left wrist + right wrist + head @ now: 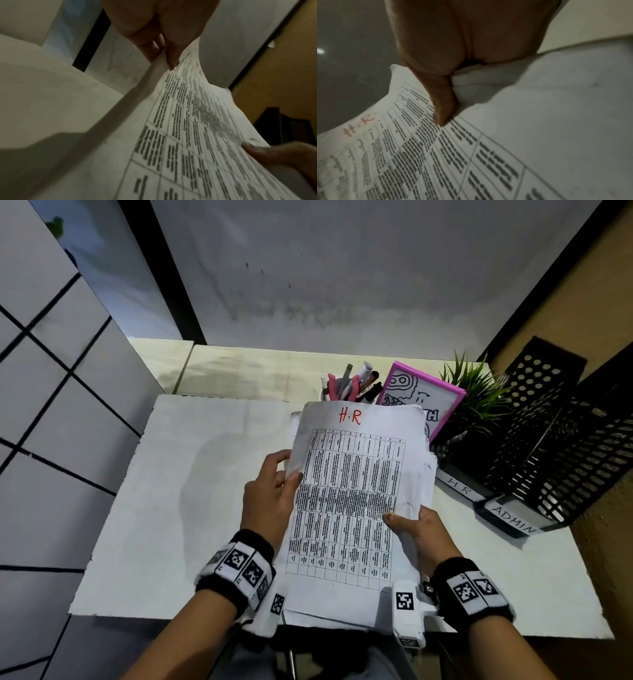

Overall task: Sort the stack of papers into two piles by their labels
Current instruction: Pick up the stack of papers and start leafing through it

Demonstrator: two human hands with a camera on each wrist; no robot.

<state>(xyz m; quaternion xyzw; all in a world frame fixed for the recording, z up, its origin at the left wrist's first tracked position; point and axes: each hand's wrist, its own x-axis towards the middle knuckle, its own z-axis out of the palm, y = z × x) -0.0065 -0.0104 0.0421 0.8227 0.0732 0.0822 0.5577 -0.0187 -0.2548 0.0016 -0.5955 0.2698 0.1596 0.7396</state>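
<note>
A stack of papers (346, 508) is held up over the white table (171, 491). Its top sheet carries a printed table and "H.R" in red (350, 416). My left hand (274, 491) pinches the top sheet's left edge, thumb on the front, fingers behind. In the left wrist view the left fingers (171, 54) pinch that sheet's edge (180, 135). My right hand (421, 529) grips the stack's right edge, thumb pressed on the print. The right wrist view shows the thumb (443, 105) on the top sheet (419, 155), several sheets behind it.
Two black perforated file holders stand at the right, one labelled "HR" (460, 487) and one labelled "ADMIN" (513, 520). Behind the papers are a cup of pens (349, 386), a pink-framed drawing board (424, 398) and a green plant (476, 392). A wall rises behind the table.
</note>
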